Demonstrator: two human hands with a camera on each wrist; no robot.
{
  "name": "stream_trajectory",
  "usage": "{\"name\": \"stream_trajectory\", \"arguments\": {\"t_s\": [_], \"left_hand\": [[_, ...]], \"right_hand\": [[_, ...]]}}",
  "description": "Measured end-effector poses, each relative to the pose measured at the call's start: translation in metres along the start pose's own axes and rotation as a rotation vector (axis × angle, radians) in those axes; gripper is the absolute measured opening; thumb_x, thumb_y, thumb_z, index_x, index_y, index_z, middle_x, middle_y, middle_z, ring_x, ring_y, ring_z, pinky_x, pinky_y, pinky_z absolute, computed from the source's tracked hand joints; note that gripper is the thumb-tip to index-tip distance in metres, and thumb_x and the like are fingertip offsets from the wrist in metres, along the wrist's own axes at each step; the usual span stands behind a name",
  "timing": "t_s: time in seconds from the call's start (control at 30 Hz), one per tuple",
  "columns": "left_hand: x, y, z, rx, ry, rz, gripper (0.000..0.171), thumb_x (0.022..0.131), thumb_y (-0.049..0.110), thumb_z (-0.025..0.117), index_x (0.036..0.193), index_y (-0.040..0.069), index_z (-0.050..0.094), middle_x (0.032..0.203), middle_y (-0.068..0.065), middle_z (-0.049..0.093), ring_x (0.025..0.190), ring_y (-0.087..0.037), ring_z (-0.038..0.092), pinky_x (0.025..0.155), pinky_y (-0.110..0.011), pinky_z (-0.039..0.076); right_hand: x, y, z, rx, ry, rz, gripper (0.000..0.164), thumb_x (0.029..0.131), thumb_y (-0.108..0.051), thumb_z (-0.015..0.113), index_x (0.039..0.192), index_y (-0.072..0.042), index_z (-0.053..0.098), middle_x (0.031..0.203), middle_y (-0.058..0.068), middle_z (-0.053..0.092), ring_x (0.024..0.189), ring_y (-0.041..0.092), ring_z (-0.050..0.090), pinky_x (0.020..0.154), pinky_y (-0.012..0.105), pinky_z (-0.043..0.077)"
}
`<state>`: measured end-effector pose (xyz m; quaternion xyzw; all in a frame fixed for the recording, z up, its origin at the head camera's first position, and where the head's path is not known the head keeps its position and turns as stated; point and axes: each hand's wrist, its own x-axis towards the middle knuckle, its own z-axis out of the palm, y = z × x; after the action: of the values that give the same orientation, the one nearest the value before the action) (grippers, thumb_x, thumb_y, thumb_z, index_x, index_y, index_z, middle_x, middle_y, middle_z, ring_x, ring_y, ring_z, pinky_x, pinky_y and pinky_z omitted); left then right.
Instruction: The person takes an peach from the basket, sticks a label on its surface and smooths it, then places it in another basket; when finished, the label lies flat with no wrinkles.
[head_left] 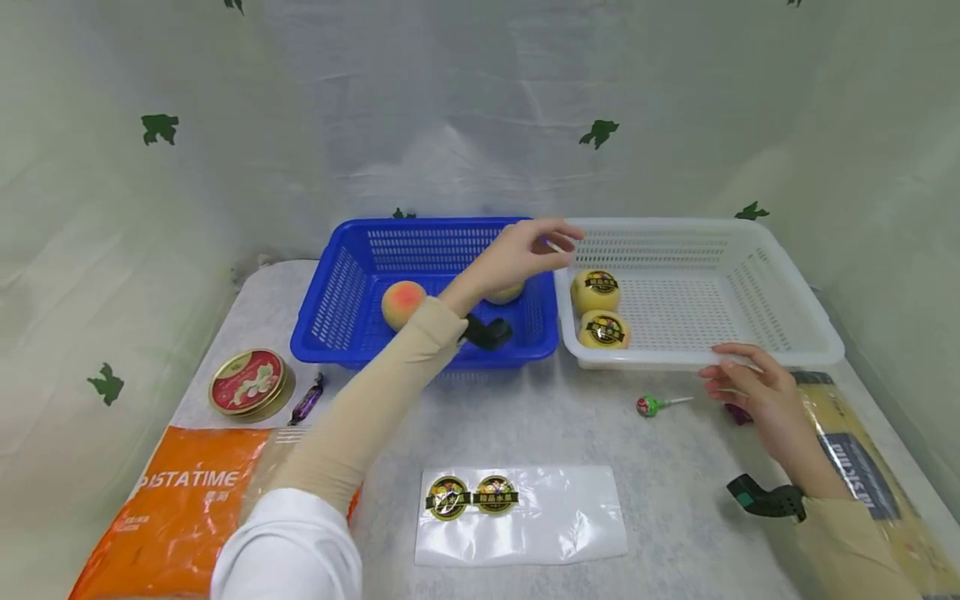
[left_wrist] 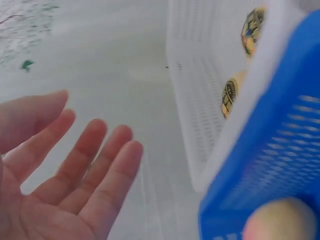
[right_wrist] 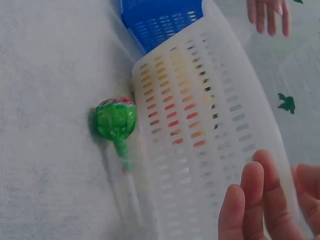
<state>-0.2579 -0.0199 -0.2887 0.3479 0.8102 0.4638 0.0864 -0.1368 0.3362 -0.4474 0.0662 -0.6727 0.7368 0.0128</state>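
Observation:
Over the adjoining rims of the two baskets hangs my left hand (head_left: 528, 247), its fingers loosely spread and nothing held, as the left wrist view also shows. In the blue basket (head_left: 348, 333) below lie a peach (head_left: 402, 305) and a second round fruit (head_left: 505, 294), partly hidden by my wrist. Two peaches with black-and-gold stickers, one far (head_left: 596, 292) and one near (head_left: 603, 331), sit at the left end of the white basket (head_left: 780, 308). My right hand (head_left: 761, 400) hovers by that basket's front rim, fingers relaxed and holding nothing. A green lollipop (right_wrist: 116, 120) lies left of it.
In front lies a clear-white sheet (head_left: 555, 529) bearing two round stickers. At left are an orange bag (head_left: 187, 500), stacked round tins (head_left: 251, 383) and a purple-wrapped candy (head_left: 306, 402). A yellowish packet (head_left: 862, 467) lies along the right edge, near a dark purple item (head_left: 737, 414).

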Motion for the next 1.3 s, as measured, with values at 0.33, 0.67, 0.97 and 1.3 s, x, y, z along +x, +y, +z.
{"name": "stream_trajectory", "arguments": {"t_s": [0.33, 0.67, 0.97, 1.3], "left_hand": [[-0.135, -0.022, -0.014, -0.446, 0.213, -0.153, 0.038, 0.090, 0.012, 0.056, 0.126, 0.007, 0.047, 0.109, -0.016, 0.055, 0.097, -0.030, 0.057, 0.083, -0.039, 0.047], [-0.213, -0.063, 0.001, -0.512, 0.266, -0.333, 0.049, 0.092, 0.019, 0.052, 0.137, 0.016, 0.034, 0.106, -0.020, 0.057, 0.100, -0.036, 0.056, 0.085, -0.038, 0.046], [-0.222, -0.081, 0.001, -0.592, 0.382, -0.412, 0.059, 0.093, 0.023, 0.050, 0.143, 0.023, 0.019, 0.121, -0.030, 0.042, 0.111, -0.043, 0.045, 0.088, -0.041, 0.044], [-0.214, -0.088, 0.008, -0.551, 0.526, -0.451, 0.059, 0.090, 0.030, 0.054, 0.141, 0.022, 0.025, 0.116, -0.023, 0.043, 0.111, -0.042, 0.044, 0.091, -0.039, 0.041]], "right_hand": [[-0.001, -0.070, 0.059, -0.016, -0.130, -0.018, 0.028, 0.095, -0.003, 0.041, 0.122, 0.000, 0.045, 0.093, 0.009, 0.065, 0.081, 0.018, 0.062, 0.074, 0.026, 0.051], [0.059, -0.109, 0.141, -0.268, -0.313, -0.185, 0.032, 0.092, -0.010, 0.052, 0.123, -0.006, 0.049, 0.111, 0.014, 0.057, 0.097, 0.023, 0.056, 0.077, 0.029, 0.050], [0.123, -0.128, 0.216, -0.310, -0.425, -0.225, 0.034, 0.091, -0.012, 0.052, 0.124, -0.004, 0.048, 0.123, 0.014, 0.050, 0.111, 0.025, 0.046, 0.092, 0.039, 0.039], [0.190, -0.078, 0.251, -0.363, -0.434, -0.123, 0.036, 0.087, -0.007, 0.056, 0.123, -0.005, 0.051, 0.127, 0.009, 0.047, 0.117, 0.031, 0.041, 0.094, 0.040, 0.035]]}}
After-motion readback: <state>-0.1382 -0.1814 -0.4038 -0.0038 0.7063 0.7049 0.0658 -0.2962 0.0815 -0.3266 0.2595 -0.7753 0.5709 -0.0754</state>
